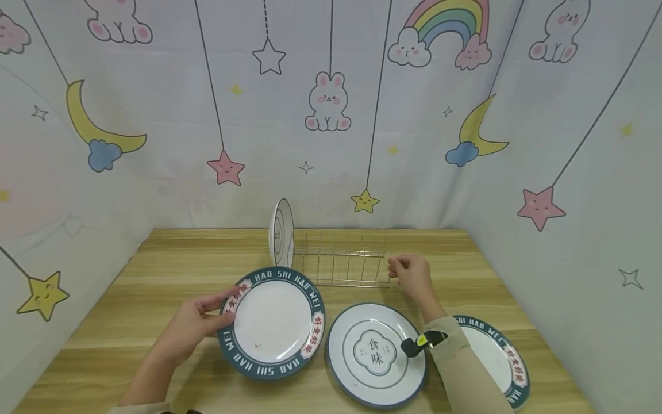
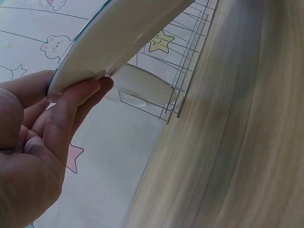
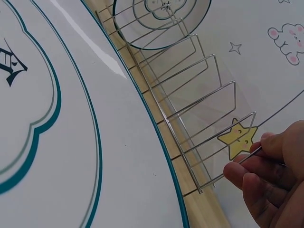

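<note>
My left hand (image 1: 188, 325) grips the left edge of a white plate (image 1: 274, 328) with a dark green lettered rim, thumb on top and fingers beneath. In the left wrist view that plate (image 2: 118, 38) is raised off the table and tilted. A wire dish rack (image 1: 341, 267) stands toward the back of the table. My right hand (image 1: 414, 279) is at its right end; in the right wrist view, thumb and fingers pinch the rack's end wire (image 3: 218, 179). One plate (image 1: 281, 233) stands upright in the rack's left end.
A white plate (image 1: 357, 376) with a printed centre lies flat at the front middle. To its right, partly under my right forearm, lies another green-rimmed plate (image 1: 491, 351). The wooden table (image 1: 196, 253) meets a patterned curtain (image 1: 289, 132) at the back and sides.
</note>
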A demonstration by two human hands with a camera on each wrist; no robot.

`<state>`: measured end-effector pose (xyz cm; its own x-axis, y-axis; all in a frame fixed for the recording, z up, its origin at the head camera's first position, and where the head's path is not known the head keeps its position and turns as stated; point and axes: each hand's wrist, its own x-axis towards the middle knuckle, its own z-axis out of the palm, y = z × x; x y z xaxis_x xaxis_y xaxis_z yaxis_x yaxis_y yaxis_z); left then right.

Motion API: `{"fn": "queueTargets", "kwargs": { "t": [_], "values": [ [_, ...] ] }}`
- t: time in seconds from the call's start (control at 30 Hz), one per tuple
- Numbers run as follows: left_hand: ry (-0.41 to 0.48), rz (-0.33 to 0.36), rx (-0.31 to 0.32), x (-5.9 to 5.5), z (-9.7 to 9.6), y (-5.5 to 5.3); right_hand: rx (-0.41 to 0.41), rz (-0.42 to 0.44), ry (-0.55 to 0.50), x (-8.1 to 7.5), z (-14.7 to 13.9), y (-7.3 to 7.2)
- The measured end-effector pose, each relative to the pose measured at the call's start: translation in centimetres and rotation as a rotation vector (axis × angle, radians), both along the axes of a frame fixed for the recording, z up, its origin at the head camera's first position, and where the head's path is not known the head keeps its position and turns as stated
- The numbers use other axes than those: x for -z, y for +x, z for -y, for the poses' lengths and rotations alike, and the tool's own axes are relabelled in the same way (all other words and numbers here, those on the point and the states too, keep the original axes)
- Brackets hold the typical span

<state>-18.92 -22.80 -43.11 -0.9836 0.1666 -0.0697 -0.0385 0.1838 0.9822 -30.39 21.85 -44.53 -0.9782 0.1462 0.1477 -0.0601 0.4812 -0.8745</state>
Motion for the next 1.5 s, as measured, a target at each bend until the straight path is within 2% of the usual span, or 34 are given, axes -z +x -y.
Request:
{"fn": "queueTargets", "kwargs": {
  "t": [0.3,0.53,1.0,1.5],
  "values": [
    [0.023,-0.057,-0.008,-0.8,-0.2,-0.2,-0.003,-0.006,-0.014,0.0,0.1,0.1],
    [0.085,-0.106,-0.023,-1.6,-0.7,-0.6,-0.005,-0.001,-0.013,0.1,-0.2,0.0],
    [0.180,-0.196,-0.006,-3.1,-1.4,-1.3,-0.003,0.006,-0.012,0.0,-0.1,0.1],
    [0.219,-0.202,-0.088,-4.9,-2.6,-1.8,-0.018,-0.009,-0.024,0.2,-0.2,0.2]
  ]
}}
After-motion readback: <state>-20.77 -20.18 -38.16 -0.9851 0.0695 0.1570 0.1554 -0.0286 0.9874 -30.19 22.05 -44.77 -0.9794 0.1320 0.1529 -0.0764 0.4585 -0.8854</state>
